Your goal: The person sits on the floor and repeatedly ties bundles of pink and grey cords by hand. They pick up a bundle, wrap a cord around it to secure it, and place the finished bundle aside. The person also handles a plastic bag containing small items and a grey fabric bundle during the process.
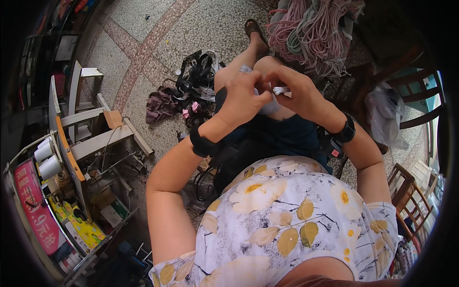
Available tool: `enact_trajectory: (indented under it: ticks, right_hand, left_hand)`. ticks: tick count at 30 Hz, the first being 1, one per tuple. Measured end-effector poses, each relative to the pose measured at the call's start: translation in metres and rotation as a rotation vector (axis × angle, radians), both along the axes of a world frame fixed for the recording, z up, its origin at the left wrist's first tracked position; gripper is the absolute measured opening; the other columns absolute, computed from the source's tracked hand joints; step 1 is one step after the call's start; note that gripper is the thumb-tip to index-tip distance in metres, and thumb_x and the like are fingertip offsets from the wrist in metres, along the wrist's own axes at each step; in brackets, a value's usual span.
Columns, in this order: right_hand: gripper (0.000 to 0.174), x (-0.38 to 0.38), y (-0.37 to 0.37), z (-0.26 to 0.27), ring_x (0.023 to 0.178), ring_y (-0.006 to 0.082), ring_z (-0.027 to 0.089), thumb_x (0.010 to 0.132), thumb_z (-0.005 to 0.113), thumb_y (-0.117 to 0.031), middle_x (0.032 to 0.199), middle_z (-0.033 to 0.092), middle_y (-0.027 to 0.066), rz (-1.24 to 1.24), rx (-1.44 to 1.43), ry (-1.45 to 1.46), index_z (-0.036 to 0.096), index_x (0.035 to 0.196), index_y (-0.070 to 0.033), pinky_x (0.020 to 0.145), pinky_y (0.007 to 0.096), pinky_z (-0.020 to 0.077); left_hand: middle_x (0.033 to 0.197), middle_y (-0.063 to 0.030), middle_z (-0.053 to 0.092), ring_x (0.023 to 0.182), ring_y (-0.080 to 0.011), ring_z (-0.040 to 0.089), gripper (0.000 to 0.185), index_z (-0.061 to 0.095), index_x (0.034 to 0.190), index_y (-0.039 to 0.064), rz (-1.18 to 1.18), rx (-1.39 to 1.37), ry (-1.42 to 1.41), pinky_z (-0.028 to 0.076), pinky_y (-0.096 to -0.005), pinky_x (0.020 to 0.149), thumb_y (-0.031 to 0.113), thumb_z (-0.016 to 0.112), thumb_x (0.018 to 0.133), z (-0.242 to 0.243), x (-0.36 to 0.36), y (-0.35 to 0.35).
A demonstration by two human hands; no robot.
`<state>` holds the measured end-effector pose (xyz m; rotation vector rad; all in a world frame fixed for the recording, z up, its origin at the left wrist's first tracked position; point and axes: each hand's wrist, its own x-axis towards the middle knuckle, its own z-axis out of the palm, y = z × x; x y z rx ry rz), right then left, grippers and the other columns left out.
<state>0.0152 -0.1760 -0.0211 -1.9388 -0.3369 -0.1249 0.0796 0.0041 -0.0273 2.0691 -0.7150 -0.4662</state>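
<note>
Above my lap, my left hand (242,95) and my right hand (299,91) almost meet at the fingertips. A small bundle of white cord or elastic (280,90) is pinched between the fingers of my right hand. Thin clear plastic, seemingly a bag (269,108), shows above and below my left hand. My left thumb and index finger are curled together on it, though the exact grip is partly hidden by the fingers. Both wrists wear black bands. Under the hands are my bare knees and dark shorts (283,132).
Black straps (195,73), a dark cloth (161,106) and pink pieces lie on the speckled floor at left. Bundled pink and green cords (315,32) are heaped ahead. A sewing machine table (77,163) stands left; a wooden chair (417,95) and plastic bag (385,114) are right.
</note>
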Motion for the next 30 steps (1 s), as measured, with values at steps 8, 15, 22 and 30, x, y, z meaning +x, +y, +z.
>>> enact_trajectory:
  ticks: [8,15,22,30]
  right_hand:
    - [0.041,-0.001,0.004,-0.018,0.086,0.0325,0.067,0.067,0.065,0.011,0.096,0.066,0.0127,0.013,-0.11,-0.06,0.058,0.104,-0.006,0.072,0.0382,0.0541]
    - [0.046,-0.003,0.005,-0.025,0.086,0.0281,0.066,0.064,0.064,0.012,0.095,0.063,0.0112,-0.014,-0.082,-0.067,0.057,0.107,-0.003,0.074,0.0333,0.053]
    - [0.041,-0.004,0.004,-0.023,0.085,0.029,0.068,0.067,0.063,0.012,0.092,0.065,0.0115,-0.073,-0.072,-0.041,0.057,0.105,-0.003,0.072,0.0345,0.0548]
    - [0.04,-0.004,0.003,-0.028,0.085,0.0296,0.067,0.067,0.064,0.01,0.092,0.064,0.0108,-0.055,-0.096,-0.103,0.056,0.103,-0.005,0.069,0.0357,0.054]
  left_hand:
    - [0.083,-0.0077,0.068,0.078,-0.0164,0.061,0.028,0.069,0.098,0.0,-0.022,0.036,0.079,0.049,-0.0304,0.074,0.013,0.068,0.073,-0.011,-0.005,-0.001]
    - [0.081,-0.0089,0.067,0.078,-0.0235,0.064,0.025,0.065,0.091,0.002,-0.001,-0.001,0.154,0.05,-0.0349,0.074,0.02,0.066,0.074,-0.024,-0.002,-0.001]
    - [0.082,-0.0101,0.067,0.079,-0.0249,0.066,0.024,0.065,0.088,0.005,0.042,-0.074,0.241,0.05,-0.0358,0.074,0.024,0.066,0.073,-0.034,-0.003,-0.003]
    - [0.083,-0.0065,0.067,0.079,-0.0176,0.062,0.018,0.065,0.091,0.003,0.082,-0.166,0.391,0.047,-0.0305,0.076,0.017,0.065,0.079,-0.039,-0.005,-0.005]
